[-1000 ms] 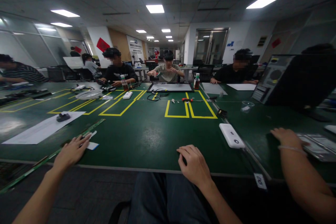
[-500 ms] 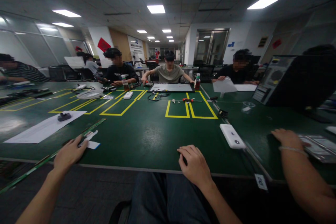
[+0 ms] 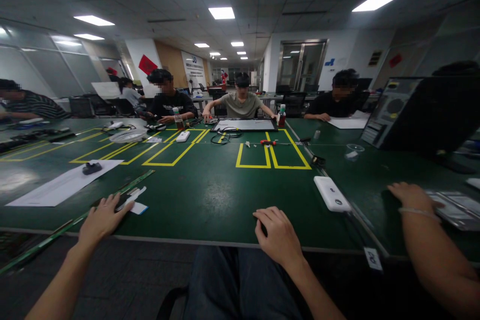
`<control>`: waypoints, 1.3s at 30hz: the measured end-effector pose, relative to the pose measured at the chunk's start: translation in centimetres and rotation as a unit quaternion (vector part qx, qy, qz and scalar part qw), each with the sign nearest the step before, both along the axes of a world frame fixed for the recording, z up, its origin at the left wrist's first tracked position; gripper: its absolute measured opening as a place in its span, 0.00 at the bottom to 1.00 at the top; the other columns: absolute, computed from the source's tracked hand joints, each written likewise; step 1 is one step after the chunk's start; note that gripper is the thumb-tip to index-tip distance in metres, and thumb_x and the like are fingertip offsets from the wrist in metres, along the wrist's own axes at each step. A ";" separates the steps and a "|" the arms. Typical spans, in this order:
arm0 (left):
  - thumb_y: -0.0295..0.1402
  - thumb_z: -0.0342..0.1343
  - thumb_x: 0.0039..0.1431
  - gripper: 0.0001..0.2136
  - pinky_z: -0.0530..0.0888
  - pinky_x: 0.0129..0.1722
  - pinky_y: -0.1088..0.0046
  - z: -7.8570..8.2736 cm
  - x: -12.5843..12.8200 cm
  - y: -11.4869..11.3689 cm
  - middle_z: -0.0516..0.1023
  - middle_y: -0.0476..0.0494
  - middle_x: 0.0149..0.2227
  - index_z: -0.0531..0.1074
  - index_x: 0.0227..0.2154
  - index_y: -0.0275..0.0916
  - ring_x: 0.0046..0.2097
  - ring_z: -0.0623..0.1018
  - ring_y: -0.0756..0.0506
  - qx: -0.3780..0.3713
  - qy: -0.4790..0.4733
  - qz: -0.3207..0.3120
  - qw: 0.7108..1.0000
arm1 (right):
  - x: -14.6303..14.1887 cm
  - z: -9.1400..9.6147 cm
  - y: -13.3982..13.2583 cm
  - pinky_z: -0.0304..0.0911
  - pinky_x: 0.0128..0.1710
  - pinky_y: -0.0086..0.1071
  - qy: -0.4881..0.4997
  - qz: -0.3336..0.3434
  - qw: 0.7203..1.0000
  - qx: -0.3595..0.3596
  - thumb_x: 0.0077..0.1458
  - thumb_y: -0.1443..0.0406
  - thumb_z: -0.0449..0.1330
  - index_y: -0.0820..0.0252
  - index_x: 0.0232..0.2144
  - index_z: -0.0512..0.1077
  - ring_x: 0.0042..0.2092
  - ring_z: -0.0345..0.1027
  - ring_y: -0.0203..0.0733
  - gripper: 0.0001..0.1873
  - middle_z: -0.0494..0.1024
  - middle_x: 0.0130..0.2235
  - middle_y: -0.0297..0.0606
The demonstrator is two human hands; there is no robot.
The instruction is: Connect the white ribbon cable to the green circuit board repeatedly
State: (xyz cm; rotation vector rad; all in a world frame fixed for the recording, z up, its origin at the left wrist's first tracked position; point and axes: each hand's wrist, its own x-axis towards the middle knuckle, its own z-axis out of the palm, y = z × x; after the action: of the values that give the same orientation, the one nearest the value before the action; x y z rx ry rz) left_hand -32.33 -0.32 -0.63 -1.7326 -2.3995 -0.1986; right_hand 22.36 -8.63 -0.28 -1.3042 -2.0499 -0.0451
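Note:
My left hand (image 3: pixel 103 219) lies palm down with fingers stretched out on a long thin green circuit strip (image 3: pixel 135 183) that runs diagonally off the near table edge. Its fingertips touch a small white flat piece (image 3: pixel 134 195) with a blue-edged tab. My right hand (image 3: pixel 278 234) rests palm down on the green table's (image 3: pixel 210 195) near edge, fingers loosely bent, nothing in it. A white power bank (image 3: pixel 332 193) lies to its right.
A neighbour's forearm and hand (image 3: pixel 410 196) rest on the table at right, beside flat grey panels (image 3: pixel 450 204). White paper (image 3: pixel 60 185) with a black part lies left. Yellow tape boxes (image 3: pixel 272 157), a framed panel (image 3: pixel 243 125), bottles and several seated people are farther back.
My left hand slid slightly right along the green strip, which shifted with it. My right hand stayed put. Across the table one person lowered both hands, and another lifted a paper, then laid it down.

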 end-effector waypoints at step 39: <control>0.47 0.42 0.75 0.32 0.55 0.74 0.55 -0.6 31.8 -5.4 0.50 0.39 0.75 0.44 0.75 0.42 0.75 0.53 0.41 -0.002 -0.096 -0.539 0.837 | 0.1 0.0 -0.1 0.65 0.59 0.45 0.004 0.003 1.000 0.002 0.61 0.70 0.57 0.56 0.57 0.74 0.57 0.70 0.49 0.22 0.79 0.55 0.42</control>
State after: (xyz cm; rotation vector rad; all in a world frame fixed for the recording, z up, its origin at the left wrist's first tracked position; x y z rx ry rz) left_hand -0.50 -5.75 -1.24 -2.9529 -1.1900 -0.5074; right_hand 22.46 -8.68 -0.31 -1.2948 -2.0452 -0.0402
